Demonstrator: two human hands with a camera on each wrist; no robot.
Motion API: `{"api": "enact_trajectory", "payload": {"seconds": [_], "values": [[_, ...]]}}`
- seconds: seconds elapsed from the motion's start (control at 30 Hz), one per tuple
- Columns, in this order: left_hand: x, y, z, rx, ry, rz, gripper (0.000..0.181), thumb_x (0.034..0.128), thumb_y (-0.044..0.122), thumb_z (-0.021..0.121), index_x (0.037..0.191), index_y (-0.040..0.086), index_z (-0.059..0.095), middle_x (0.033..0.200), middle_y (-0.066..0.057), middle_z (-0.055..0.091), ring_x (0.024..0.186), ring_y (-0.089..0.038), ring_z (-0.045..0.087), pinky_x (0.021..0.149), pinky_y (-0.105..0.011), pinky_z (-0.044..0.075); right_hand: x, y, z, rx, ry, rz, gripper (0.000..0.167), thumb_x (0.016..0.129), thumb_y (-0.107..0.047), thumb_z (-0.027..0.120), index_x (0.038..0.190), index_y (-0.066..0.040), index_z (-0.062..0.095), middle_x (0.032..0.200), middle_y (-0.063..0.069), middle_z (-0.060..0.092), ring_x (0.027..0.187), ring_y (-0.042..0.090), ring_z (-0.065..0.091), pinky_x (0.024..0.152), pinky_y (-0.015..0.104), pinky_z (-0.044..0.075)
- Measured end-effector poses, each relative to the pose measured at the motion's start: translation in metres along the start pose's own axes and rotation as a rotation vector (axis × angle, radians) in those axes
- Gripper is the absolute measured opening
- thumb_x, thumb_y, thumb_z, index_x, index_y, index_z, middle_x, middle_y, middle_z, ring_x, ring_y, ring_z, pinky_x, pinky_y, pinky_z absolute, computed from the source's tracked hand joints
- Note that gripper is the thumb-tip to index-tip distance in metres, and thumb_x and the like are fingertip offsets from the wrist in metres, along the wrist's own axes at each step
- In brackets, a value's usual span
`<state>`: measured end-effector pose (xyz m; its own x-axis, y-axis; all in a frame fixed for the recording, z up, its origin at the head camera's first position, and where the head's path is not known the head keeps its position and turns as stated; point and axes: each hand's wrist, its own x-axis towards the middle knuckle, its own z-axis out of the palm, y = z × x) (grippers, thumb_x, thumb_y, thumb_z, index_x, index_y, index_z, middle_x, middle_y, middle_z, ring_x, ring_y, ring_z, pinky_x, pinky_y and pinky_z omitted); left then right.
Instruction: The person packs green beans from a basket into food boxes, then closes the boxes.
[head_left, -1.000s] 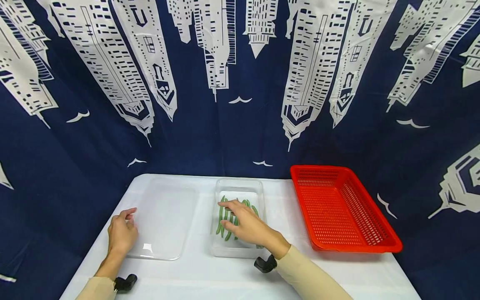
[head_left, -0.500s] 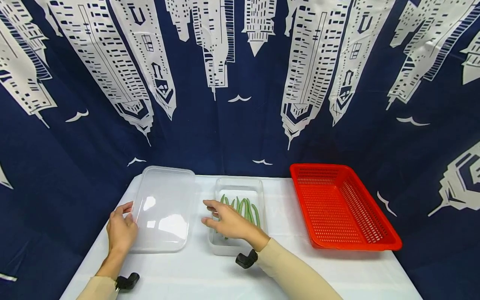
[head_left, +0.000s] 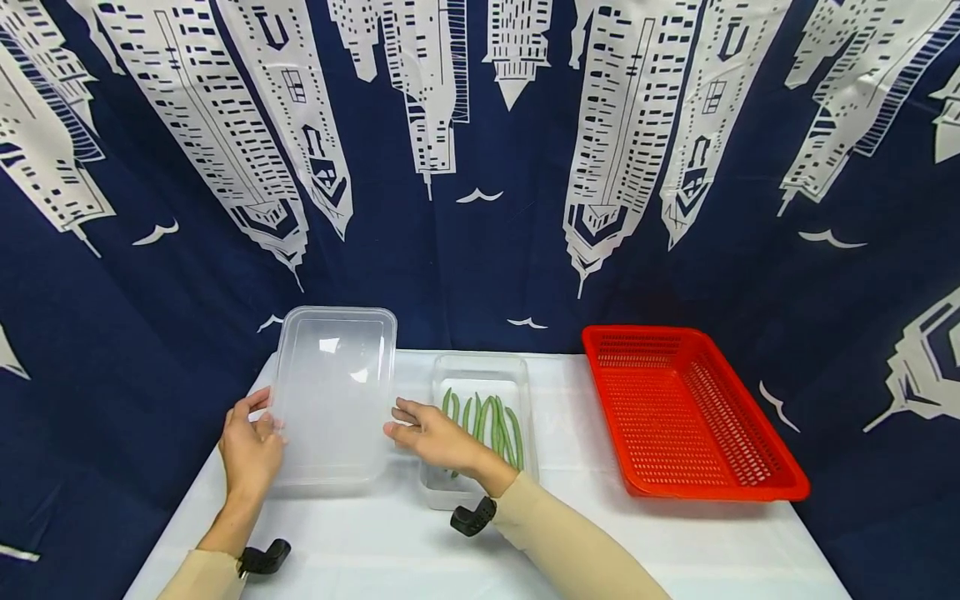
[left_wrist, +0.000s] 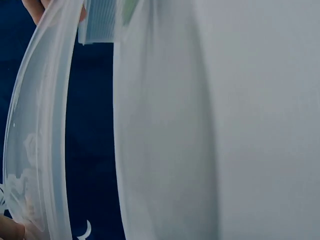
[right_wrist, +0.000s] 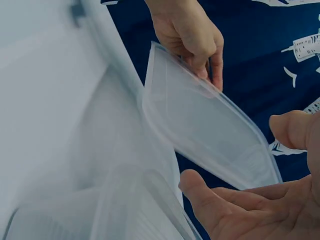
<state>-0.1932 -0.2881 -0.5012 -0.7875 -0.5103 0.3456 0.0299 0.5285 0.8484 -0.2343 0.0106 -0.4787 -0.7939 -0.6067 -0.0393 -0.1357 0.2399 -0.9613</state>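
A clear plastic lid is raised off the table and tilted, its far edge higher. My left hand pinches its left edge; the right wrist view shows that left hand at the lid. My right hand is at the lid's right edge, fingers extended. In the right wrist view its thumb and fingers stand apart around the edge; contact is hard to tell. Below the right hand stands a clear plastic container with several green beans laid side by side, partly hidden by the hand.
A red perforated plastic basket stands at the table's right side. The white tablecloth covers the table, and a navy curtain with white building prints hangs right behind it.
The lid has come up off the table, far edge first, in my left hand. My right hand has moved left from over the beans to the lid's right edge.
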Motion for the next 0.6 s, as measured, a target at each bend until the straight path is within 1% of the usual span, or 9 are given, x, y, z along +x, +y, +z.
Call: {"api": "enact_trajectory", "payload": {"seconds": [0.07, 0.13, 0.27, 0.37, 0.47, 0.6], "values": [[-0.002, 0.006, 0.003, -0.023, 0.009, 0.023, 0.044, 0.1130, -0.011, 0.054, 0.155, -0.003, 0.067, 0.140, -0.025, 0.066, 0.081, 0.017, 0.057, 0.064, -0.004, 0.048, -0.001, 0.000, 0.001, 0.046, -0.001, 0.008, 0.080, 0.122, -0.035, 0.062, 0.180, 0.007, 0.030, 0.180, 0.028, 0.049, 0.152, 0.044, 0.069, 0.124, 0.045, 0.060], [-0.003, 0.010, 0.005, -0.040, 0.028, 0.054, 0.044, 0.1131, -0.011, 0.054, 0.154, -0.003, 0.068, 0.140, -0.025, 0.066, 0.082, 0.021, 0.054, 0.065, -0.003, 0.048, -0.002, -0.001, 0.000, 0.083, 0.006, 0.010, 0.078, 0.123, -0.035, 0.061, 0.181, 0.007, 0.028, 0.180, 0.029, 0.050, 0.147, 0.046, 0.073, 0.123, 0.045, 0.061], [-0.003, 0.017, 0.010, -0.073, 0.057, 0.111, 0.044, 0.1132, -0.011, 0.053, 0.154, -0.002, 0.069, 0.139, -0.025, 0.066, 0.085, 0.023, 0.055, 0.069, -0.001, 0.047, -0.005, -0.006, -0.001, 0.106, 0.041, 0.007, 0.077, 0.124, -0.036, 0.058, 0.182, 0.004, 0.027, 0.178, 0.030, 0.051, 0.147, 0.047, 0.073, 0.124, 0.047, 0.060], [-0.003, 0.021, 0.012, -0.107, 0.063, 0.137, 0.045, 0.1127, -0.011, 0.053, 0.153, -0.003, 0.069, 0.139, -0.025, 0.066, 0.089, 0.024, 0.058, 0.074, 0.002, 0.048, -0.009, -0.008, -0.003, 0.122, 0.061, 0.001, 0.077, 0.125, -0.038, 0.055, 0.183, 0.003, 0.026, 0.178, 0.031, 0.051, 0.150, 0.047, 0.070, 0.125, 0.047, 0.059], [-0.003, 0.025, 0.014, -0.137, 0.069, 0.146, 0.045, 0.1114, -0.009, 0.056, 0.154, -0.002, 0.070, 0.140, -0.024, 0.066, 0.098, 0.023, 0.060, 0.082, 0.004, 0.047, -0.012, -0.011, -0.005, 0.160, 0.075, -0.005, 0.077, 0.126, -0.040, 0.053, 0.183, 0.004, 0.025, 0.180, 0.032, 0.046, 0.156, 0.048, 0.064, 0.126, 0.047, 0.058], [-0.004, 0.035, 0.017, -0.186, 0.069, 0.159, 0.045, 0.1127, 0.000, 0.065, 0.157, 0.001, 0.070, 0.143, -0.023, 0.066, 0.113, 0.016, 0.060, 0.094, 0.003, 0.046, -0.015, -0.015, -0.009, 0.206, 0.099, -0.021, 0.075, 0.127, -0.040, 0.049, 0.183, 0.004, 0.025, 0.184, 0.032, 0.038, 0.163, 0.052, 0.055, 0.130, 0.050, 0.054]]}}
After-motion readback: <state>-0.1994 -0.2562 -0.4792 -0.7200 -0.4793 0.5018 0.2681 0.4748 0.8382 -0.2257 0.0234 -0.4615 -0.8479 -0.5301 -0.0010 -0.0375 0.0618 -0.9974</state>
